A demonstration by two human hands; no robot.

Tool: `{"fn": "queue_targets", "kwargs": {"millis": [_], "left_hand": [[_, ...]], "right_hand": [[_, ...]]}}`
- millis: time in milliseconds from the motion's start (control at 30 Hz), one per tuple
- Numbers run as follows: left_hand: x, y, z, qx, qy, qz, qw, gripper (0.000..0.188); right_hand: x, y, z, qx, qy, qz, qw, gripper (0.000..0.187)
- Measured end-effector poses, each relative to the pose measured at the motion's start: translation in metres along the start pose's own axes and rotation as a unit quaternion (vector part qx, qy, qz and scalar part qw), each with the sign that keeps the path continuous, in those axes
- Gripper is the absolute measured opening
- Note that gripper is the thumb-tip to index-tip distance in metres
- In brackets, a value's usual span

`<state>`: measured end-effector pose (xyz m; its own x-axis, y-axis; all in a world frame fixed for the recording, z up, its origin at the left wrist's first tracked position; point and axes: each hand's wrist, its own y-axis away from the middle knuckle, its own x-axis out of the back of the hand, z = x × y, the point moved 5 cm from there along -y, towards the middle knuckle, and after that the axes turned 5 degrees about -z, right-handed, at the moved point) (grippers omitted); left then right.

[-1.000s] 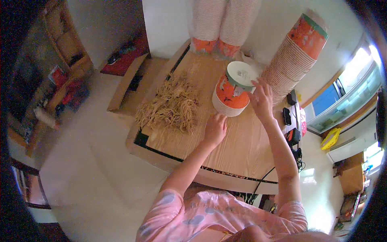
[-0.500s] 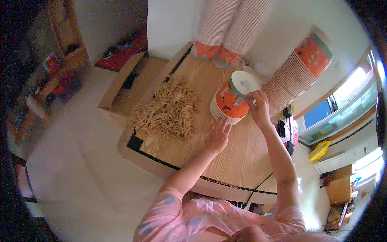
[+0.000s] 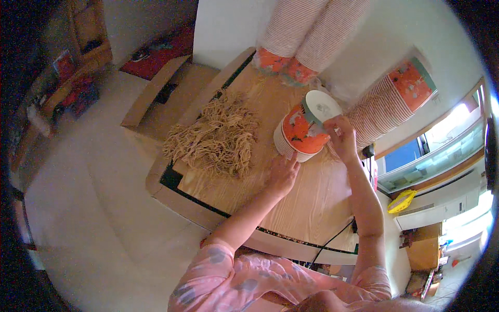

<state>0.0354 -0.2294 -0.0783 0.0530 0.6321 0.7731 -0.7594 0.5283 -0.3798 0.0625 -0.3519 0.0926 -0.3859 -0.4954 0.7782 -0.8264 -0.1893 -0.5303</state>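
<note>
- The short stack of round orange paper tubs with green edges [image 3: 295,129] was on the pale brown wooden table [image 3: 306,203], upside down, with a round white bottom on top.
- The left hand [image 3: 283,172] was at the near side of the stack, fingertips touching the low rims. I could not tell if it gripped them.
- The right hand [image 3: 343,138] was at the stack's right side. Its fingers were bent and close together by the green edge, but I could not tell if they pinched it.
- A messy heap of thin tan strands [image 3: 215,138] lay on the table, left of the stack.
- A tall leaning pile of orange and white tubs [image 3: 392,99] was just past the right hand.
- An open brown cardboard box [image 3: 205,80] was beyond the heap.
</note>
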Motion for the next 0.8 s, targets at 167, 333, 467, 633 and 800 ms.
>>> {"fn": "queue_targets", "kwargs": {"millis": [167,333,467,633,800], "left_hand": [[-0.011,0.000,-0.007,-0.010,0.014,0.048,0.999,0.023],[-0.020,-0.003,-0.010,0.019,0.044,0.006,0.999,0.023],[-0.016,-0.003,-0.011,0.007,-0.004,0.077,0.997,0.022],[-0.015,0.000,-0.015,0.011,-0.034,0.030,0.999,0.021],[-0.004,0.005,-0.022,-0.022,0.185,0.169,0.968,0.032]], "right_hand": [[0.003,-0.010,-0.007,-0.058,-0.054,0.002,0.997,0.006],[0.014,-0.023,0.006,-0.048,-0.012,-0.001,0.999,0.006],[0.042,-0.039,0.002,-0.088,0.002,0.019,0.996,0.008],[0.141,-0.041,-0.020,-0.123,-0.187,0.202,0.954,0.016],[0.174,0.076,0.030,-0.065,-0.381,0.115,0.915,0.027]]}}
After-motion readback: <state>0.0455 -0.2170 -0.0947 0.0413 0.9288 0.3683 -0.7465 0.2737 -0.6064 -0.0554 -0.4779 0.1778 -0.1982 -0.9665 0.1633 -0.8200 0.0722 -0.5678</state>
